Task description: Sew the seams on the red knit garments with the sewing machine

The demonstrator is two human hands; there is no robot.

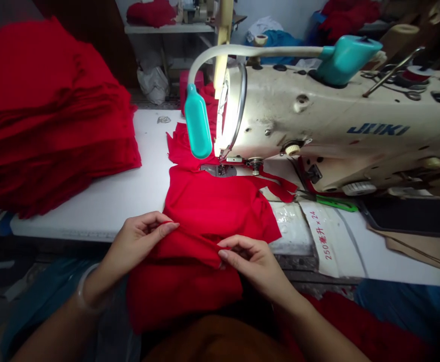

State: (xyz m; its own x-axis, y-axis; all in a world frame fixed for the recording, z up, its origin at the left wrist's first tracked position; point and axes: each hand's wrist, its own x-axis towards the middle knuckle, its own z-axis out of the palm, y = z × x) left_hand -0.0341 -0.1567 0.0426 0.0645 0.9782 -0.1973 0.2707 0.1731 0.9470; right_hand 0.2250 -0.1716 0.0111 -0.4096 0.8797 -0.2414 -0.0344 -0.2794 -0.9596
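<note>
A piece of red fabric (215, 201) lies over the table's front edge and hangs down toward my lap. My left hand (144, 234) pinches its edge between thumb and fingers at the left. On the right, my right hand (246, 256) pinches the same fabric, with a fold stretched between both hands. Just beyond, the fabric's far edge lies close to the presser foot (222, 170) of a white sewing machine (298, 110). A small teal lamp (198, 123) on a bent neck hangs beside the needle area, which is brightly lit.
A tall stack of red fabric pieces (50, 120) stands on the left of the white table (106, 201). Green-handled snips (333, 202) lie below the machine arm, near a dark phone (412, 217) and brown cardboard (419, 249). More red cloth (189, 143) is bunched behind the needle.
</note>
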